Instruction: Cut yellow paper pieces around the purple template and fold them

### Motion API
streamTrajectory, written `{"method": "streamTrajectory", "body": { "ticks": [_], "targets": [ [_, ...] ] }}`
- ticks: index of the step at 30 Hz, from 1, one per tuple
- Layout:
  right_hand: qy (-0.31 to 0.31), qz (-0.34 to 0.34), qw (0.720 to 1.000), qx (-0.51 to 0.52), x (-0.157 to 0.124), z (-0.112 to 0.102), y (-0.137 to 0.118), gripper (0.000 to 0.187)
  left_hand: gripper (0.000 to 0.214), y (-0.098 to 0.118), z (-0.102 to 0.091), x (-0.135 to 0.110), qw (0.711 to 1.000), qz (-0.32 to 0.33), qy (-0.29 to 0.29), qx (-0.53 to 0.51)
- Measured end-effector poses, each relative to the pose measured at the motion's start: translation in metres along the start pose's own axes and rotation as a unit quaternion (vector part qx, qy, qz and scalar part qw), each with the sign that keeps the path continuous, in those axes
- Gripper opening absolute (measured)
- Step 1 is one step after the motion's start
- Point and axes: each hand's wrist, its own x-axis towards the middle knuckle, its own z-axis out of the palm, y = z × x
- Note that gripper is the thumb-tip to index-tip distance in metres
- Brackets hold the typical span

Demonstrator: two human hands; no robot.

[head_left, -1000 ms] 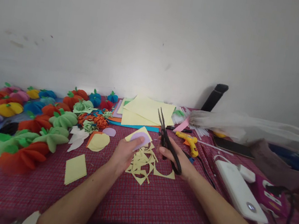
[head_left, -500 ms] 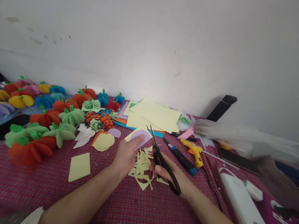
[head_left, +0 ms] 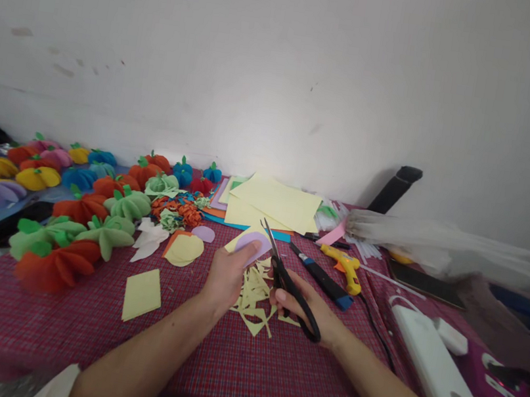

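Observation:
My left hand (head_left: 228, 274) pinches a pale yellow paper piece with a lilac disc on top (head_left: 252, 244), thumb pressed on the disc. My right hand (head_left: 302, 300) grips black scissors (head_left: 284, 273); the blades meet the right edge of that piece and point away from me. Below and between my hands lies a heap of yellow paper offcuts (head_left: 253, 293) on the red checked tablecloth (head_left: 231, 359).
Left: rows of coloured paper pumpkins (head_left: 74, 210), a yellow paper square (head_left: 142, 293), cut circles (head_left: 184, 248). Behind: a stack of coloured sheets (head_left: 268, 206). Right: a utility knife (head_left: 320, 276), yellow glue gun (head_left: 345, 265), white power bank (head_left: 434, 363), phone (head_left: 420, 278), plastic bag (head_left: 438, 241).
The scissors swung in from the right of the paper piece and now meet its edge. My left hand kept its hold on the piece. The view shifted slightly.

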Motion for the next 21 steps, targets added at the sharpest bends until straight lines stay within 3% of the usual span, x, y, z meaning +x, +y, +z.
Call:
{"method": "streamTrajectory", "body": {
  "ticks": [21],
  "targets": [
    [0.004,0.013,1.0,-0.027,-0.004,0.003,-0.012,0.04,0.02,0.004,0.003,-0.001,1.0,0.006,0.007,-0.002]
  ]
}}
